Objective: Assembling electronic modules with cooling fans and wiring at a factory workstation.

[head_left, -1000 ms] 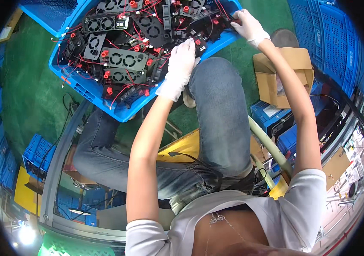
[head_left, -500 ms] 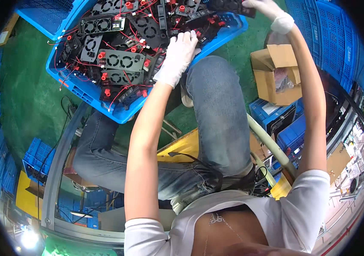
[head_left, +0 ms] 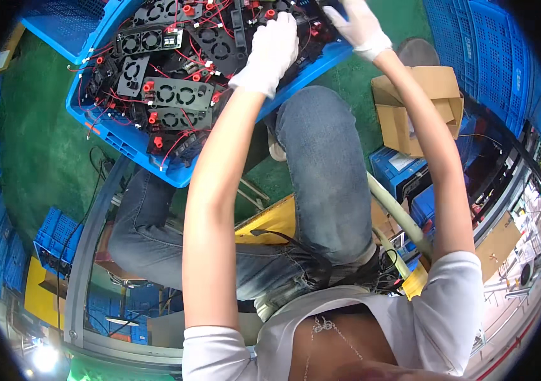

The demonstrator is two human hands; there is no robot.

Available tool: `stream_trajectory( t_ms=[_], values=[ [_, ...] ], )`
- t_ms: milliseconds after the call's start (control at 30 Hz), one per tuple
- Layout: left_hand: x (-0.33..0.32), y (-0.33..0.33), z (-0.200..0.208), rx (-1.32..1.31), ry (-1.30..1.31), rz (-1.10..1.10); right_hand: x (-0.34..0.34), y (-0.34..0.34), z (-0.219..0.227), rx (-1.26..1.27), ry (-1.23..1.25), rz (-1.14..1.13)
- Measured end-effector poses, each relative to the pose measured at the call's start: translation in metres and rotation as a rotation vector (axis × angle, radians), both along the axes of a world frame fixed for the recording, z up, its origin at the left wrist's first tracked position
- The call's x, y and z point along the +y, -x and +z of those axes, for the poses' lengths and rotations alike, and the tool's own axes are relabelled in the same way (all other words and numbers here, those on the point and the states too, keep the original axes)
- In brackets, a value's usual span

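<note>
A blue plastic crate (head_left: 108,136) is heaped with fan panels. These are black and grey plates with paired round fan openings, red plastic fittings and thin red wires; one grey fan panel (head_left: 181,93) lies near the crate's middle. My left hand (head_left: 272,52), in a white glove, is over the right part of the heap. Its fingers are bent together over dark parts, and the fingertips are hidden. My right hand (head_left: 360,28), also white-gloved, is above the crate's right rim with thumb and fingers apart. A black panel (head_left: 322,18) is beside its thumb.
An open cardboard box (head_left: 404,130) stands on the green floor to the right. Stacked blue crates (head_left: 480,51) rise at the far right, and a small blue crate (head_left: 58,235) sits at left. My knee (head_left: 318,127) is close to the crate's near side.
My right hand has come left and down from beyond the crate to its right rim, and the black panel it held now lies in the crate area. My left hand has shifted up slightly.
</note>
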State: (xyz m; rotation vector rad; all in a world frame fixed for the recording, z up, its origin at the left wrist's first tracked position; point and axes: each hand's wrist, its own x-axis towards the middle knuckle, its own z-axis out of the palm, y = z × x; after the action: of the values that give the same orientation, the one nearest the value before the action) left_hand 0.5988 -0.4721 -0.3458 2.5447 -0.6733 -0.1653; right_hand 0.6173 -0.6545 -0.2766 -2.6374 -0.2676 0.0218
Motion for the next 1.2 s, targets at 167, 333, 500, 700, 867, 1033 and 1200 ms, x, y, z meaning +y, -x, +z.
stream_trajectory(
  t_ms=[167,333,500,700,867,1033,1200],
  values=[
    [0.000,-0.013,-0.008,0.070,0.032,-0.049,0.007,-0.003,-0.046,0.082,-0.009,0.049],
    [0.007,0.008,0.005,0.014,-0.037,-0.174,-0.004,0.012,-0.079,0.120,0.241,0.051],
    [0.027,-0.008,0.011,-0.122,-0.111,-0.101,0.003,-0.026,-0.065,0.237,0.397,0.177],
    [0.071,-0.008,0.045,-0.198,0.206,0.152,0.037,-0.058,-0.015,-0.051,0.205,0.034],
    [0.175,0.002,0.038,-0.132,0.241,0.872,0.119,-0.078,-0.001,-0.228,-0.236,-0.007],
    [0.207,-0.014,0.030,-0.235,0.145,0.917,0.194,-0.094,-0.024,0.059,-0.230,0.218],
    [0.235,-0.014,0.009,-0.307,0.165,1.318,0.227,-0.091,-0.058,0.276,0.202,0.048]
  ],
)
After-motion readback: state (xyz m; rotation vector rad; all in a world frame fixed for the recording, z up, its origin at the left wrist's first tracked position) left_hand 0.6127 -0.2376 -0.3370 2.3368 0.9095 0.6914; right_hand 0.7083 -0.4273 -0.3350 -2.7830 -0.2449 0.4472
